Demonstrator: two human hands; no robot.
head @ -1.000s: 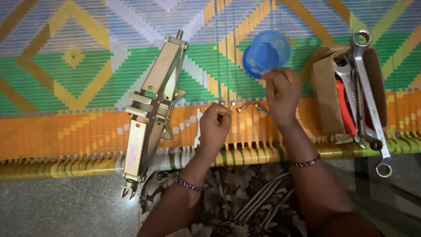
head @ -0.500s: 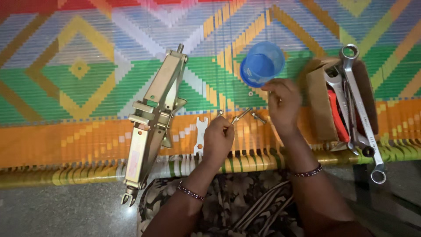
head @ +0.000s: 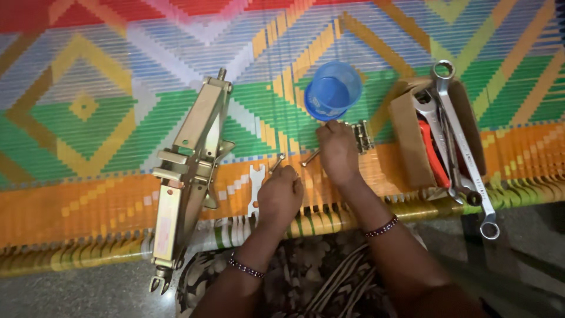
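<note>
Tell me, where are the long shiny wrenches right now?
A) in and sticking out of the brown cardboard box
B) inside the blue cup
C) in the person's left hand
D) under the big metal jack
A: the long silver wrenches lie in the open brown cardboard box at the right, their ends poking past its edges, well apart from the blue cup, the jack and both hands.

Left hand [head: 280, 197] closed over small bolt [head: 276, 163] on woven mat [head: 88, 106], right hand [head: 338, 150] fingertips at blue cup [head: 332, 90], folded metal jack [head: 188, 171] left, wrenches [head: 462, 141] in cardboard box [head: 406, 135] right
</note>
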